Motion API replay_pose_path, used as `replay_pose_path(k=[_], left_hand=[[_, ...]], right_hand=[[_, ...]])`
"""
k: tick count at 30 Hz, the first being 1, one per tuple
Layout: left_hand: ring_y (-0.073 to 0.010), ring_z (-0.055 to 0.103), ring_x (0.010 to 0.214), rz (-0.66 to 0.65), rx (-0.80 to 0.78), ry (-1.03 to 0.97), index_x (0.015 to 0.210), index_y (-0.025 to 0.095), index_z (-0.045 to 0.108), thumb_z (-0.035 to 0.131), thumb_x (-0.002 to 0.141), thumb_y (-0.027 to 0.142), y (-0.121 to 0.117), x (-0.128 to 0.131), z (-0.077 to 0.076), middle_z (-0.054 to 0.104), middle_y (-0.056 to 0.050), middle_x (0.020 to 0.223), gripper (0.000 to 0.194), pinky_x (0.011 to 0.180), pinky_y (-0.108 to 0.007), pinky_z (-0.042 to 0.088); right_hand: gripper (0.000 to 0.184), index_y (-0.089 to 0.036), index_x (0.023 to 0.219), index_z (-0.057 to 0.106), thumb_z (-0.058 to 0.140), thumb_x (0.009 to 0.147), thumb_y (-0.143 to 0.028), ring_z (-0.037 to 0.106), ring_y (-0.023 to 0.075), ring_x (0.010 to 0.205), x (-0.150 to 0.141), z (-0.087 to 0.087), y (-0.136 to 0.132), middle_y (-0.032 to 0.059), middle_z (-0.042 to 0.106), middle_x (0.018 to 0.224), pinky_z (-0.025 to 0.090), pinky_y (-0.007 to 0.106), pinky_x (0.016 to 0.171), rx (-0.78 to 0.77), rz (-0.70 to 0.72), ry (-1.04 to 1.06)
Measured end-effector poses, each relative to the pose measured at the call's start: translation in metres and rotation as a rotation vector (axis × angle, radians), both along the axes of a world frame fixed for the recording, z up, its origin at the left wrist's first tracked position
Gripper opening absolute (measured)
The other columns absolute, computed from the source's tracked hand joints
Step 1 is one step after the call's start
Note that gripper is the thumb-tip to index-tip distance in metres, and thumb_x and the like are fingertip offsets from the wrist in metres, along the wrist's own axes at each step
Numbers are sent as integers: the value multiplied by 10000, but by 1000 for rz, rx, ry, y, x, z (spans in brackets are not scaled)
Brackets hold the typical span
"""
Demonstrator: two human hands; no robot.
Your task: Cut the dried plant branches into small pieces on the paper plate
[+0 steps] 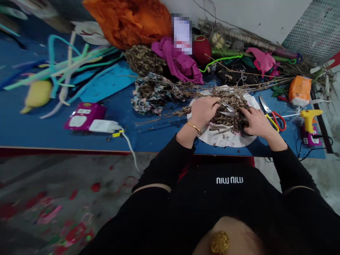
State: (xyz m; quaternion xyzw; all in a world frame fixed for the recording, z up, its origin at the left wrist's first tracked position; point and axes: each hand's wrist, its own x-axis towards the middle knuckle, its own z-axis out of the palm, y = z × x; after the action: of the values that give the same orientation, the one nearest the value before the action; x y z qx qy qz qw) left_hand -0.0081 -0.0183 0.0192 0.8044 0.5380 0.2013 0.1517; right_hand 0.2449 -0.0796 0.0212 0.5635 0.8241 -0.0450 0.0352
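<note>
On the blue table lies a round white cloth (pixel 235 142) with a heap of dried leaves and stems (pixel 225 124) on it. My right hand (pixel 256 122) is closed around a pair of scissors (pixel 230 113) with dark handles, mostly hidden by the fingers. Their blades are apart and point left over the heap. At the left side of the cloth, my left hand (pixel 203 111) pinches some dried plant stems close to the blade tips; its fingertips are partly hidden. Long dry twigs (pixel 255 85) stretch across behind both hands.
Red-and-yellow-handled scissors (pixel 275 118) and a yellow glue gun (pixel 309 117) lie at right, near an orange packet (pixel 300 90). Behind are a floral cloth (pixel 146 101), purple fabric (pixel 177 63) and orange fabric (pixel 130 21). A purple power socket (pixel 86 117) with a plugged-in adapter sits left.
</note>
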Motion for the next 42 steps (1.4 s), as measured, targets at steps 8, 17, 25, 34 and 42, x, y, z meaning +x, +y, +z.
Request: replay_pose_path(k=[8, 17, 25, 34, 42], left_hand=[[-270, 717, 1070, 35, 42, -31, 1144, 271, 794, 527, 973, 294, 4, -2, -5, 801, -59, 1141, 318, 835, -353, 514], [-273, 710, 1119, 59, 13, -63, 1311, 284, 734, 509, 1006, 332, 0, -4, 5, 782, -71, 1223, 382, 867, -355, 513], [-278, 720, 1092, 37, -42, -62, 1252, 287, 756, 516, 1002, 355, -4, -3, 8, 800, -52, 1174, 353, 857, -350, 508], [-276, 713, 1097, 31, -34, -49, 1171, 228, 731, 520, 1010, 312, -4, -2, 6, 778, -82, 1205, 279, 857, -359, 514], [-268, 726, 867, 24, -14, 41, 1166, 244, 735, 508, 1016, 365, -7, 0, 1, 807, -66, 931, 298, 820, -377, 487]], right_hand=[[678, -147, 1437, 561, 597, 785, -327, 585, 340, 936, -10, 6, -2, 204, 592, 1128, 429, 409, 773, 91, -95, -58], [560, -204, 1292, 671, 669, 814, -497, 627, 257, 803, 26, 18, -8, 89, 680, 969, 465, 372, 733, -3, -188, 306], [606, -270, 1152, 650, 716, 740, -710, 596, 202, 809, 20, 23, 23, 17, 629, 886, 501, 341, 721, -50, -221, 930], [649, -235, 1236, 670, 703, 785, -700, 612, 234, 779, 21, -5, 28, 43, 654, 892, 507, 380, 737, 12, -188, 608], [751, -225, 1312, 670, 613, 820, -790, 672, 307, 918, 14, -5, 19, 124, 717, 1033, 511, 409, 793, -2, -136, 525]])
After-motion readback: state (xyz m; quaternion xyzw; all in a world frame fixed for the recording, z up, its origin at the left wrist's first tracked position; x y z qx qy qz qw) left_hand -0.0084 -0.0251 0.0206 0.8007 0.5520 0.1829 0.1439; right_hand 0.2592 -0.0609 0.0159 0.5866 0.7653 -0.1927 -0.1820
